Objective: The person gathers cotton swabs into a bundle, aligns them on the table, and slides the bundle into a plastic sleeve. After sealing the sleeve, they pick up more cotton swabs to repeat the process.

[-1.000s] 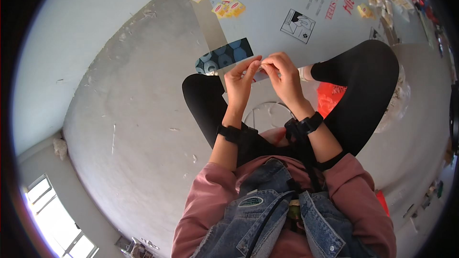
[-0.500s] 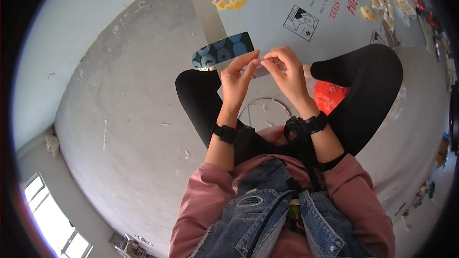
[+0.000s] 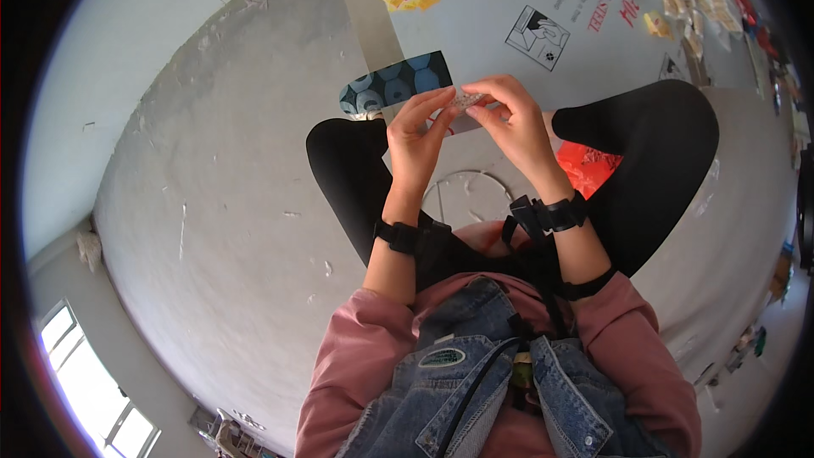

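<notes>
Both hands pinch one small strip above the lap

The left hand and right hand fingers are pressed on a small clear glittering strip, just beside the blue patterned card; bare grey floor lies open to its left.

The small pale glittery object pinched between both hands' fingertips was too small and blurred to identify

Small pale strip, whitish-grey w/ a beaded or bumpy look, too small to tell exact kind. Held roughly level betw. fingertips of left hand & right hand, pinched at both ends, up above the lap, over the black-clad knees.
</notes>
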A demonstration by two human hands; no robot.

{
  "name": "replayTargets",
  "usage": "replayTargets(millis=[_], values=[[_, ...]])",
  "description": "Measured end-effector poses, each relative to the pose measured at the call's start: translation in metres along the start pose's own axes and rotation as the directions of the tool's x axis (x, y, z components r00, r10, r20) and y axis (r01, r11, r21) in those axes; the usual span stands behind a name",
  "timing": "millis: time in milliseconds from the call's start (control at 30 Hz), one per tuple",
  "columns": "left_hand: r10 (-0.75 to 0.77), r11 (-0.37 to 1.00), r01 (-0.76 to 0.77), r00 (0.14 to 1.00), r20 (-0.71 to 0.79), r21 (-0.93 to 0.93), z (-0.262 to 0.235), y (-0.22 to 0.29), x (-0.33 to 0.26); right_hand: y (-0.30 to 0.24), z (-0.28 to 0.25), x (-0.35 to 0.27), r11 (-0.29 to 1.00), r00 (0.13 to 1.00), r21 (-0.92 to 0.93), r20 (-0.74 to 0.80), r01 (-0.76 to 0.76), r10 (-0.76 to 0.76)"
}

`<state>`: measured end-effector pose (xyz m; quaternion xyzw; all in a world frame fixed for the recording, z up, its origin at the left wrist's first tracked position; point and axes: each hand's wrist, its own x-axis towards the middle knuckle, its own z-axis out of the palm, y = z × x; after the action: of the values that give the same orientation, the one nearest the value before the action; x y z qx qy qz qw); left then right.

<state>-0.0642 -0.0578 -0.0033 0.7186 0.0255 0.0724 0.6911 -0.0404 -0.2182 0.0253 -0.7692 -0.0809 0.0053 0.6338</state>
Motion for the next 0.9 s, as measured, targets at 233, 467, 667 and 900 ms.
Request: replayTargets(millis=[233, 467, 667, 900], values=[[0.174, 0.957, -0.180, 0.984, 0.048, 0.225, 0.001, 0.002, 0.002, 0.005, -0.011, -0.001, 0.938, 0.973, -0.258, 0.082, 0.230, -0.216], [0.231, 0.949, -0.232, 0.972, 0.030, 0.215, 0.005, 0.004, 0.003, 0.010, -0.010, 0.000, 0.862, 0.929, -0.351, 0.094, 0.367, -0.357], [0.504, 0.777, -0.458, 0.864, 0.009, 0.432, 0.011, 0.007, 0.005, 0.002, -0.007, -0.005, 0.828, 0.909, -0.395, 0.053, 0.399, -0.413], [0.401, 0.813, -0.389, 0.914, 0.068, 0.433, 0.013, 0.006, 0.007, 0.001, -0.011, -0.003, 0.822, 0.936, -0.457, 0.078, 0.341, -0.344]])
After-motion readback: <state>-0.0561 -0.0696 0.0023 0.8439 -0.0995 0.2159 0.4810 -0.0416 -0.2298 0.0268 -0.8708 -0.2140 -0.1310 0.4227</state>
